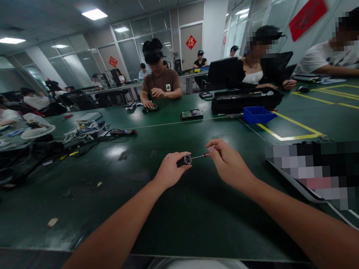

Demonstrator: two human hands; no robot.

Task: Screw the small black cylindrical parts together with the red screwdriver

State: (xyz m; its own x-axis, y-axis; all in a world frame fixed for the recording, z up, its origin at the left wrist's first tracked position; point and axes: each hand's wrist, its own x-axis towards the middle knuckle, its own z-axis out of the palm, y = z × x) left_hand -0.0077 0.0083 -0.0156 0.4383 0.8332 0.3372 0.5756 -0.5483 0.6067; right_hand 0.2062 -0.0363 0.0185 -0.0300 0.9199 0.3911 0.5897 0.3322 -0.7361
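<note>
Between the thumb and fingers of my left hand (pixel 170 169) is a small dark part with a round, silver-rimmed end (pixel 187 159); its exact kind is unclear. My right hand (pixel 226 160) grips a screwdriver (pixel 198 156) by its red handle, most of which the fingers cover. The thin metal shaft points left, and its tip meets or nearly meets the rim of the round part. Both hands are above the green table (pixel 160 217), close to each other.
A blue bin (pixel 259 115) stands beside a long black casing (pixel 247 100). Circuit-board devices (pixel 191 114) lie across the table. Cables (pixel 85 136) and tools clutter the left. A partly blurred-out flat object (pixel 315 175) lies right of my arm. Co-workers sit opposite, one in a brown shirt (pixel 167 80).
</note>
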